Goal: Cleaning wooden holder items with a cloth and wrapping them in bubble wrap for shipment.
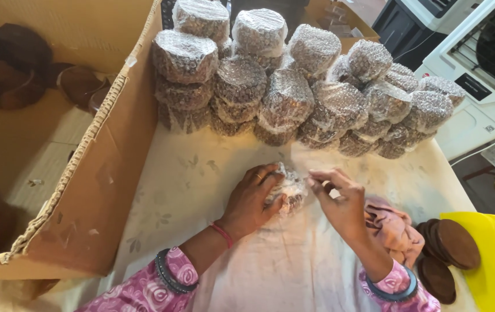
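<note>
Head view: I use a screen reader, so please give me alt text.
Both hands, left hand and right hand, press a bubble-wrapped bundle on a white cloth. Behind stand stacked wrapped bundles; a cardboard box sits left, brown discs right.

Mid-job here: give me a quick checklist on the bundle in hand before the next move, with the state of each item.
1. Left hand steadies the bundle: ok, palm and fingers press on it.
2. Right hand has the wrap: ok, fingertips pinch the film at the bundle's right edge.
3. Wrap fully closed: cannot tell, the hands hide most of it.
4. Bundle rests on the cloth: ok.
5. Stack of wrapped bundles stands apart from the hands: ok, a gap of cloth lies between.
6. Bare discs within sight at right: ok, beside the pink rag.
</note>
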